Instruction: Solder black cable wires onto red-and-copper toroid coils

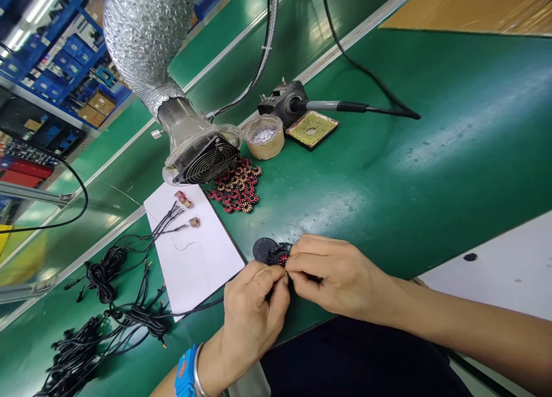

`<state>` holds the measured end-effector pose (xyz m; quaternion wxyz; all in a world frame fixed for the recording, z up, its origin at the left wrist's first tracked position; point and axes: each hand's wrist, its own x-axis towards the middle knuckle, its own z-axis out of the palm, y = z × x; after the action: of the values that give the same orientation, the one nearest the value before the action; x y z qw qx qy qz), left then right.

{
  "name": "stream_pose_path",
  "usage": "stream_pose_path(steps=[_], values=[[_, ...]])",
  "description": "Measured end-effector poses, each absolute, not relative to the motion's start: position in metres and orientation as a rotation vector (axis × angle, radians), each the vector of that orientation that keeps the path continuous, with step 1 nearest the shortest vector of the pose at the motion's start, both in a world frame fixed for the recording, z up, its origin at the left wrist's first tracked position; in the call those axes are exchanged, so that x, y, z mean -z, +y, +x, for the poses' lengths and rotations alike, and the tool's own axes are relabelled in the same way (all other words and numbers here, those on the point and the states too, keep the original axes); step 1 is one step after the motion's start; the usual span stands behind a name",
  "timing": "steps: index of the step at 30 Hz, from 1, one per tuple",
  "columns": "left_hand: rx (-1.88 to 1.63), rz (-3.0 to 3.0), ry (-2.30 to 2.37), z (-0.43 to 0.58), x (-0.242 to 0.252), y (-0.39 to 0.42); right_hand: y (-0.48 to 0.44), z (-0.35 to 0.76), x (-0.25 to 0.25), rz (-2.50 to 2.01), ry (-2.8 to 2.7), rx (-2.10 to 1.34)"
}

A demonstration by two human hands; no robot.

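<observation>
My left hand [254,308] and my right hand [340,273] meet near the front edge of the green table, thumbs and fingers pinched together. A black cable [200,309] runs from the left into my left hand; its end is hidden by the fingers. Whatever lies between my right fingertips is too small and covered to make out. Just beyond the fingertips sits a small black round part [264,250], beside a black holder with a red-wound ring coil [283,259] in it. My right fingers partly cover that holder.
A white sheet [202,259] carries several wired coils. Coiled black cables [107,270] lie left. Beyond are a pile of ring coils [239,187], a fume-extractor hood [202,150], a solder pot [264,137], a soldering iron [323,106] in its stand and a sponge tray [313,128].
</observation>
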<state>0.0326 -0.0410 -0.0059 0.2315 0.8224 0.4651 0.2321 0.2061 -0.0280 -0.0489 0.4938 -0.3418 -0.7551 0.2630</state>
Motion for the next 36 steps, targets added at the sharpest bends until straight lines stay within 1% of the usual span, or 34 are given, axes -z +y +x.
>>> stream_pose_path(steps=[5,12,23,32,36], values=[[-0.632,2.258,1.298,0.034,0.006,-0.041,-0.028,0.209,0.049,-0.855,-1.865,-0.597],[-0.624,2.28,1.308,0.033,0.008,-0.04,-0.029,0.215,0.04,-0.806,-2.153,-0.407],[-0.661,2.296,1.315,0.035,0.006,-0.039,-0.026,0.211,0.052,-0.818,-1.949,-0.54],[-0.624,2.342,1.303,0.034,0.006,-0.041,-0.027,0.216,0.041,-0.803,-2.127,-0.478],[-0.629,2.349,1.302,0.034,0.006,-0.04,-0.025,0.217,0.041,-0.783,-2.104,-0.519]])
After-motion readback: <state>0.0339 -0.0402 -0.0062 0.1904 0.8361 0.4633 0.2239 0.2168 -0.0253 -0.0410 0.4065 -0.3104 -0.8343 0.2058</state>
